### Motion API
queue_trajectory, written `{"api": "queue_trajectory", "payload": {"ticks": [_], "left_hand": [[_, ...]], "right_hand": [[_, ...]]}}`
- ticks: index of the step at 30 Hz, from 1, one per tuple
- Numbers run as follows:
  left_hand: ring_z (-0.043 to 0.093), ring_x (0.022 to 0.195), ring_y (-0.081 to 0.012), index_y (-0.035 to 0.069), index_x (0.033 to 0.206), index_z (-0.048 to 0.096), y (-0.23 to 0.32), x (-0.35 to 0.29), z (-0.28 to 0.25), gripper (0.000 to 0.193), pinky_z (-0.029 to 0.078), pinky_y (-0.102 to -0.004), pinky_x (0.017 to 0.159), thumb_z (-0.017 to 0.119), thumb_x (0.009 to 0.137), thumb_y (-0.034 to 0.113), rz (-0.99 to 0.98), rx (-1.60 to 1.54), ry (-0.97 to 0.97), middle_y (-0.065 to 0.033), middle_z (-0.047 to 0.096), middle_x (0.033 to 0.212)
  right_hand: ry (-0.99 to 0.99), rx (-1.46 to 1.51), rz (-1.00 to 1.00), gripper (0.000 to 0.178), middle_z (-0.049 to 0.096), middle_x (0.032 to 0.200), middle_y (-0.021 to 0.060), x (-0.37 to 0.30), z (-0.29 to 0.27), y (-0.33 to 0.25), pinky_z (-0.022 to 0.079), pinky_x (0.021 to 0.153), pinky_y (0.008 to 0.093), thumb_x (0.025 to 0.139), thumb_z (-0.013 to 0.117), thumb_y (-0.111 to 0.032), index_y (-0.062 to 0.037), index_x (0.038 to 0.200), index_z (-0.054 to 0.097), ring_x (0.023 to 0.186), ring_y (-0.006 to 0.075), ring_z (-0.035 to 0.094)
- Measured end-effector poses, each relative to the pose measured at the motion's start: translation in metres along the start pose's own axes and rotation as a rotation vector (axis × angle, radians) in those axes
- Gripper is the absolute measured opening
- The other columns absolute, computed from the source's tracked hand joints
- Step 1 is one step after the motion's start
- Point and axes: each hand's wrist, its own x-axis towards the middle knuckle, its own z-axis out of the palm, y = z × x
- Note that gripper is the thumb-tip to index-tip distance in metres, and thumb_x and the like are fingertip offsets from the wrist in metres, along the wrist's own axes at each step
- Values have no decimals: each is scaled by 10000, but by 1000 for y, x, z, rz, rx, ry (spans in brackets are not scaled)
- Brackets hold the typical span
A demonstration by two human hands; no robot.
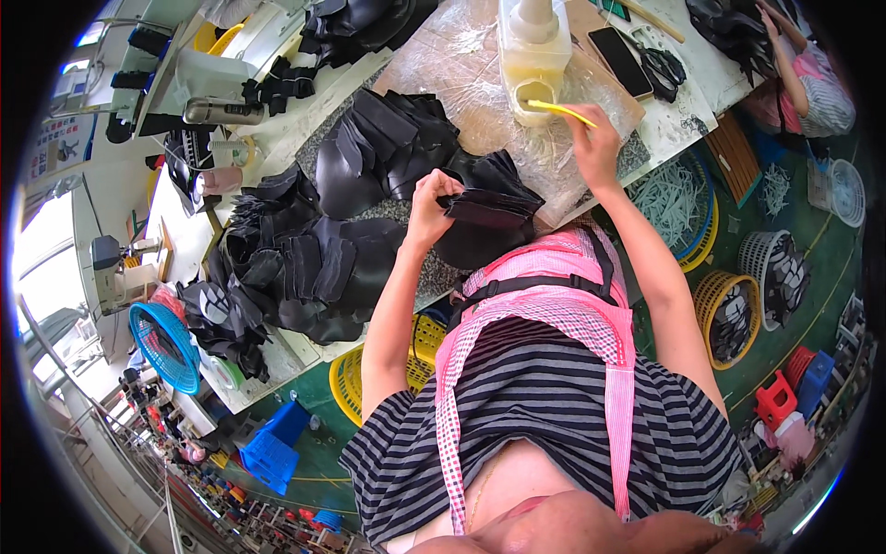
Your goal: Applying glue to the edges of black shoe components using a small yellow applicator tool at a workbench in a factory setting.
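Observation:
My left hand (429,205) is closed on the edge of a stack of black leather-like pieces (496,201) at the table's near edge, just in front of my apron. Further right, my right hand (596,143) grips a thin yellow brush handle (565,112). Its far end reaches into the cut opening of a cloudy plastic bottle (524,66) that holds a yellowish liquid; the tip inside is hidden. More black pieces (374,152) lie in fanned, overlapping piles to the left of my left hand.
A dark phone (619,61) and black scissors (663,69) lie right of the bottle. A steel flask (223,112) stands at the left. Baskets of scraps, one of them yellow (709,314), stand on the green floor at right. Another person's arm (784,69) shows at the far right.

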Motion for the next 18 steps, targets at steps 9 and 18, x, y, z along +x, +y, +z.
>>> {"api": "queue_trajectory", "payload": {"ticks": [9,18], "left_hand": [[633,792,-239,62,792,397,-7,0,2,372,458,-322,784,712,647,-71,60,37,35,-83,637,789],[645,831,-243,52,805,409,-2,3,3,382,463,-315,805,713,624,-91,26,-13,-4,-77,631,800]], "right_hand": [[-295,53,233,138,626,793,143,-32,-15,-22,455,616,384,885,678,-134,3,899,672,699,321,613],[-288,154,4,77,641,839,143,-39,54,-10,481,702,401,882,649,-74,-5,908,671,792,344,626]]}}
